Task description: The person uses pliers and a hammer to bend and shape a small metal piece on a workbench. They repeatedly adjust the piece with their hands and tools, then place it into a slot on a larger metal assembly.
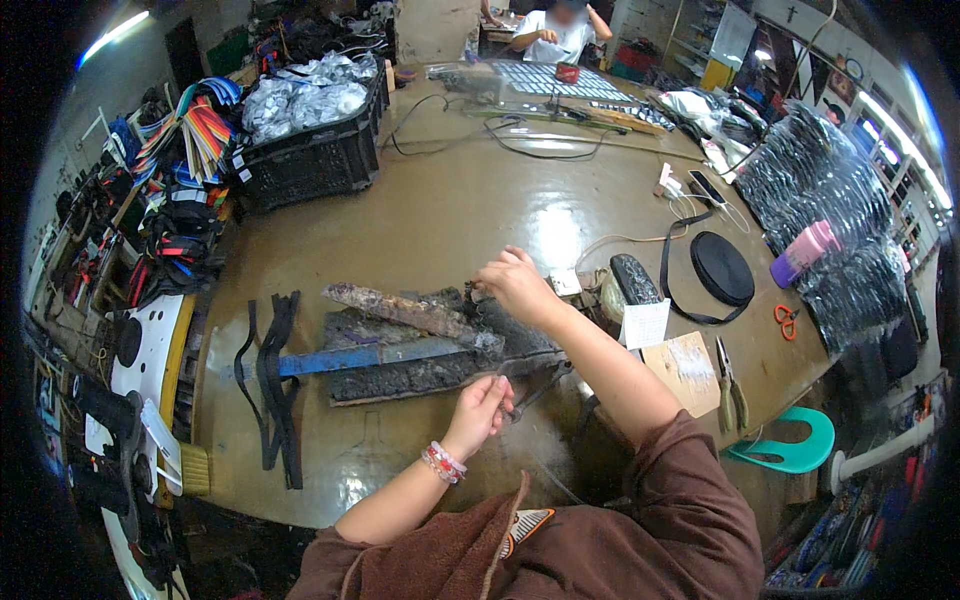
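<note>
My left hand (pixel 480 410), with beaded bracelets at its wrist, is closed in a pinch on a thin dark strip (pixel 535 393) by the near edge of a charred, blackened block (pixel 400 380). Over the block's far right part is my right hand (pixel 515 285), its fingers bent and pressed down at the dark, scorched material. What those fingertips hold, if anything, is hidden. A blue bar (pixel 335 360) lies along the block, and a rough brown slat (pixel 400 309) rests across it. Left of these, several black strips (pixel 278 390) hang over the bar.
A roll of black webbing (pixel 722 268), orange scissors (pixel 786 320), pliers (pixel 732 385) and a pink-purple bottle (pixel 803 255) are at right. A black crate (pixel 310 165) of plastic-wrapped items stands far left. Cables (pixel 545 150) cross the tabletop; a person (pixel 560 38) sits beyond.
</note>
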### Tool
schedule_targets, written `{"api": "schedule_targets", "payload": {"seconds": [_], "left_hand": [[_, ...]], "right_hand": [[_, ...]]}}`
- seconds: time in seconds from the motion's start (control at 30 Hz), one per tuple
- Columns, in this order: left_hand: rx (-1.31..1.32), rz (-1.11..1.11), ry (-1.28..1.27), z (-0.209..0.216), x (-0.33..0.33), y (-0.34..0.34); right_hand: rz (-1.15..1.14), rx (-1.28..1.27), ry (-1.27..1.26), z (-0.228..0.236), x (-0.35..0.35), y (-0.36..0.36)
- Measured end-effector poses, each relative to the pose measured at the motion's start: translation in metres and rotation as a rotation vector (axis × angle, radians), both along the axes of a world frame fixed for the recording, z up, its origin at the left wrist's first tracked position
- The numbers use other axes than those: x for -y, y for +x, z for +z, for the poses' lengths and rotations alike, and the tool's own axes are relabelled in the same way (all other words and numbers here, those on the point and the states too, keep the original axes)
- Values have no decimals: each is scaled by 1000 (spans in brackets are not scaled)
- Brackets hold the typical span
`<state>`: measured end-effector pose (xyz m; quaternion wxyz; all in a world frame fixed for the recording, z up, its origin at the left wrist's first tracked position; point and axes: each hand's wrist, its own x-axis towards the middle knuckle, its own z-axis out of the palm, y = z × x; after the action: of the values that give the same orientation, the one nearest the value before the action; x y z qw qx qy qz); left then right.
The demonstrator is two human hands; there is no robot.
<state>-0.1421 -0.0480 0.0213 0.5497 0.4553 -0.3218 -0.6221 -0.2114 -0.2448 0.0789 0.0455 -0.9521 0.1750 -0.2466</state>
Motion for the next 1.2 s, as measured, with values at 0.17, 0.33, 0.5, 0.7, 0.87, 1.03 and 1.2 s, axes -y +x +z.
{"api": "schedule_targets", "payload": {"seconds": [0.17, 0.33, 0.5, 0.7, 0.87, 1.03, 1.2], "left_hand": [[0, 5, -7, -1, 1, 1], [58, 22, -35, -5, 0, 2], [-99, 61, -64, -3, 1, 2], [-88, 137, -88, 3, 3, 4], [-13, 155, -107, -4, 7, 7], [23, 196, -129, -6, 7, 5], [9, 168, -120, -3, 6, 7]], "right_hand": [[64, -1, -57, -1, 11, 6], [181, 193, 242, 14, -5, -15], [-232, -102, 340, 55, -62, -114], [-526, -539, 481, 41, -135, -182], [-1245, -290, 168, 25, -110, -265], [-1670, -387, 309, -26, -103, -313], [-1739, -89, 86, -54, -100, -332]]}}
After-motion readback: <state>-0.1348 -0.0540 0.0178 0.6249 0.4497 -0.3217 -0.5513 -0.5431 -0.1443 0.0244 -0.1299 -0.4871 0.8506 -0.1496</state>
